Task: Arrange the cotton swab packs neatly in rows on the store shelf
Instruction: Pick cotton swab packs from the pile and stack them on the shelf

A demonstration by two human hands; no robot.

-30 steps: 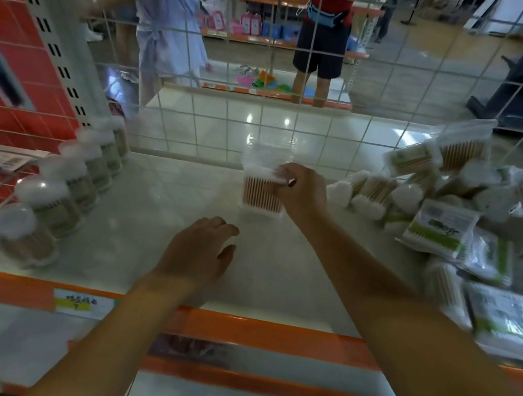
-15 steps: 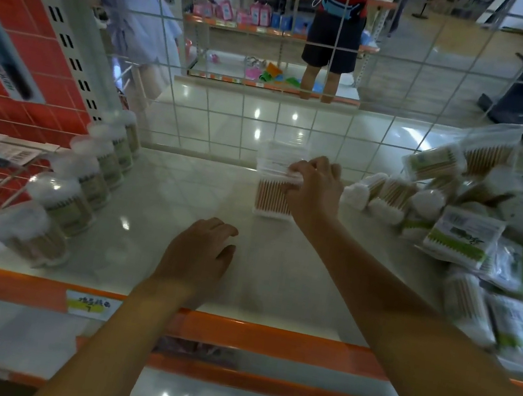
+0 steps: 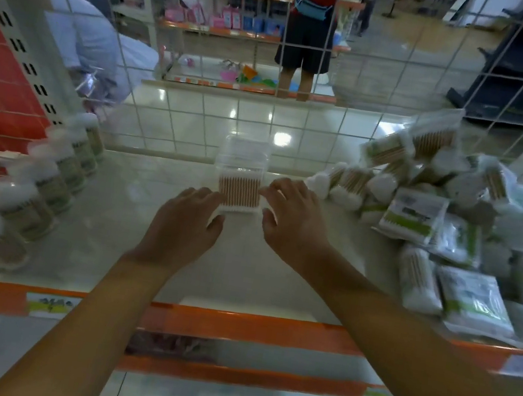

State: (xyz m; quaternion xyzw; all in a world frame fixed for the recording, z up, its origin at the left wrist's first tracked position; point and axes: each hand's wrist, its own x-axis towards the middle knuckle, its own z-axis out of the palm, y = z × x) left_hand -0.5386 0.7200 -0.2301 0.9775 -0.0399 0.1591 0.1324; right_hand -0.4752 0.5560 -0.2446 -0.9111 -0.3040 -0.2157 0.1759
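Clear plastic box (image 3: 240,177) of swabs stands mid-shelf (image 3: 112,225) between loose-fingered left hand (image 3: 185,225) and right hand (image 3: 295,223), neither grip clamped; a nudge could topple it, or the pile (image 3: 440,209) might slide.

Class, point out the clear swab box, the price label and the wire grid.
Clear swab box (image 3: 241,179), head view, front face.
Price label (image 3: 52,305), head view, middle.
Wire grid (image 3: 308,109), head view, a crossing of wires.

box (image 3: 241,174) mid-shelf (image 3: 118,230) | jars (image 3: 51,178) row left | packs (image 3: 447,227) heap right | mesh (image 3: 304,136) behind
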